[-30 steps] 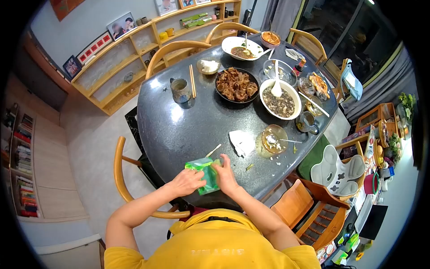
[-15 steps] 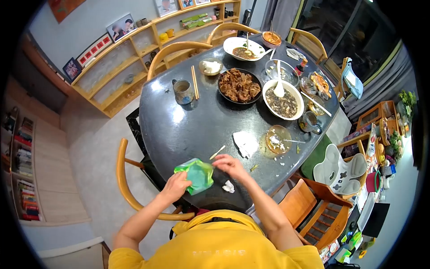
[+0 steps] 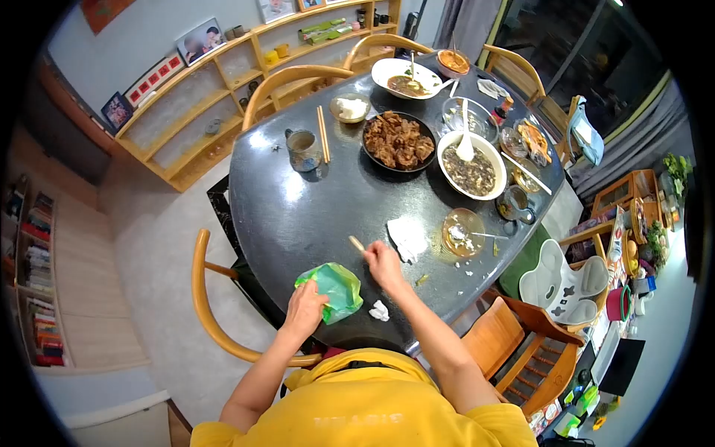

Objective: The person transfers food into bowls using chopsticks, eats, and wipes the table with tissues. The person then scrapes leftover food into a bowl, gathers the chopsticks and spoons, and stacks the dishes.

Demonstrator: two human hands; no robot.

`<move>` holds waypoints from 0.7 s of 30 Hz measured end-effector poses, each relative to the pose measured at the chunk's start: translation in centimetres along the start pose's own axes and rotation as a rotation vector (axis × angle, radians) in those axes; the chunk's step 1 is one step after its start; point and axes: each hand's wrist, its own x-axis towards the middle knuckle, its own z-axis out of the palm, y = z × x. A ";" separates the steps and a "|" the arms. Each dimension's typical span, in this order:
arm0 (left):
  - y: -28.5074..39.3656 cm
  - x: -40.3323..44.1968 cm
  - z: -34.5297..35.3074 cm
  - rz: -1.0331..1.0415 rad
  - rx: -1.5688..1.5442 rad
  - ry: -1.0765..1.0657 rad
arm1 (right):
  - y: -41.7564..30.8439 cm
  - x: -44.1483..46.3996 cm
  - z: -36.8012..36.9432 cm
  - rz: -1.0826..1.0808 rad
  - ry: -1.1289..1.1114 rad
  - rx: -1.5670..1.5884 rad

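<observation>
Near the front edge of the dark table, my left hand [image 3: 305, 309] grips the left side of a green plastic bag [image 3: 339, 291], which is spread partly open. My right hand [image 3: 384, 264] is closed on a small pale stick [image 3: 357, 243], held just above the tabletop to the right of and beyond the bag. A crumpled white tissue [image 3: 380, 311] lies right of the bag. Beside my right hand is a flattened white napkin [image 3: 406, 238]. A glass bowl [image 3: 463, 232] with white scraps stands further right, a thin utensil across its rim.
Across the table [image 3: 298, 216] are a mug [image 3: 304, 151], chopsticks [image 3: 323, 134], a black dish of meat [image 3: 399, 141], a soup bowl with a white spoon [image 3: 469, 165] and more bowls. Wooden chairs [image 3: 202, 298] surround it. A child's seat [image 3: 562, 283] is at the right.
The bag went from both hands to my left hand alone and was opened wider. The crumpled tissue came into view beside it. My right hand moved away and picked up the pale stick.
</observation>
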 end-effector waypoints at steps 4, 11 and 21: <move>0.3 1.0 0.5 -0.014 0.017 0.028 | -5.5 -3.8 -1.2 -0.185 -0.068 0.041; 0.9 2.0 1.2 0.001 0.015 -0.002 | -0.5 -0.9 -3.6 -0.046 0.150 0.006; 1.3 3.1 2.9 0.008 0.001 -0.039 | 2.5 -0.1 -4.5 0.028 0.408 0.033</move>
